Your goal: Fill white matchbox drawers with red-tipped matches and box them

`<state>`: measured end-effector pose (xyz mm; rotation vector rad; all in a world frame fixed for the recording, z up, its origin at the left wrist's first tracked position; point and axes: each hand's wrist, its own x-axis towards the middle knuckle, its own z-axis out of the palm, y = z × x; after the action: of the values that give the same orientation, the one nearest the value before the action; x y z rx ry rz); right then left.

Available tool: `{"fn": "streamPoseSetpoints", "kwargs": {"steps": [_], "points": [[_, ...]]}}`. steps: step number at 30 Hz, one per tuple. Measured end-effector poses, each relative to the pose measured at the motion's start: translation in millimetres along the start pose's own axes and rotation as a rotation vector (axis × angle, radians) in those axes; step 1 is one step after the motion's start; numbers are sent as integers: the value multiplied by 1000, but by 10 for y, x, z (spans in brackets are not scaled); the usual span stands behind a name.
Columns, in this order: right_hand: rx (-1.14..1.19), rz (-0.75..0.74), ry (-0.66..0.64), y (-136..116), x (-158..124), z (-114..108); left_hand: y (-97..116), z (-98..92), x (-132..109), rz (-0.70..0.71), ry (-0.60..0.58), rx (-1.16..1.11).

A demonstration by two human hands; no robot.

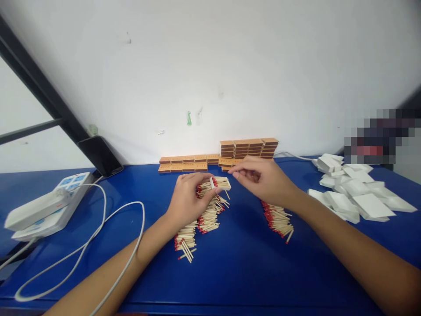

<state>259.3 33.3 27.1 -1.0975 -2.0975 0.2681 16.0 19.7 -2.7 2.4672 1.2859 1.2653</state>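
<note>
My left hand (188, 196) is closed around a white matchbox tray (222, 183) filled with red-tipped matches, held just above the blue table (230, 272). My right hand (263, 177) hovers beside the tray with its fingers drawn together near the tray's right end; whether it pinches anything is unclear. A heap of loose matches (204, 219) lies under and in front of my left hand. Another heap of matches (278, 219) lies under my right wrist.
Brown matchbox sleeves (230, 153) are stacked along the white wall. White inner trays (355, 191) lie piled at the right. At the left are a power strip (49, 206), a white cable (98, 245) and a dark phone (100, 156) leaning on the wall.
</note>
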Motion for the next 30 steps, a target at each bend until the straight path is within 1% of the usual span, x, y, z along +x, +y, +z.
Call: {"fn": "streamPoseSetpoints", "kwargs": {"steps": [2,3,5,6,7,8,10,13,16,20,22,25,28,29,30], "points": [[-136,97,50,179,39,-73,-7,-2,-1,-1,-1,5],[-214,188,74,289,54,-110,-11,-3,-3,0,-2,11],[-341,445,105,530,72,-176,-16,-4,-6,5,2,22],[-378,564,116,648,77,-202,-18,-4,-8,7,6,25],[-383,655,100,757,80,-223,-19,-3,-9,6,10,25],[-379,713,83,850,84,-236,-20,-2,-10,4,13,25],[-360,766,65,976,97,-240,-22,1,-10,-2,14,27],[-312,742,79,999,157,-184,-31,7,-4,2,16,31],[-242,713,84,901,265,-53,-40,14,3,9,19,28],[-150,728,65,820,401,154,-43,9,9,7,23,28],[-112,733,90,825,421,193,-49,-1,13,7,34,32],[-36,720,152,796,367,122,-76,-12,24,-31,60,14],[97,645,196,631,241,-4,-109,-12,35,-120,109,-62],[225,587,185,547,195,-28,-114,-11,38,-144,128,-97],[341,534,140,455,153,-37,-115,-9,40,-161,145,-133]]}}
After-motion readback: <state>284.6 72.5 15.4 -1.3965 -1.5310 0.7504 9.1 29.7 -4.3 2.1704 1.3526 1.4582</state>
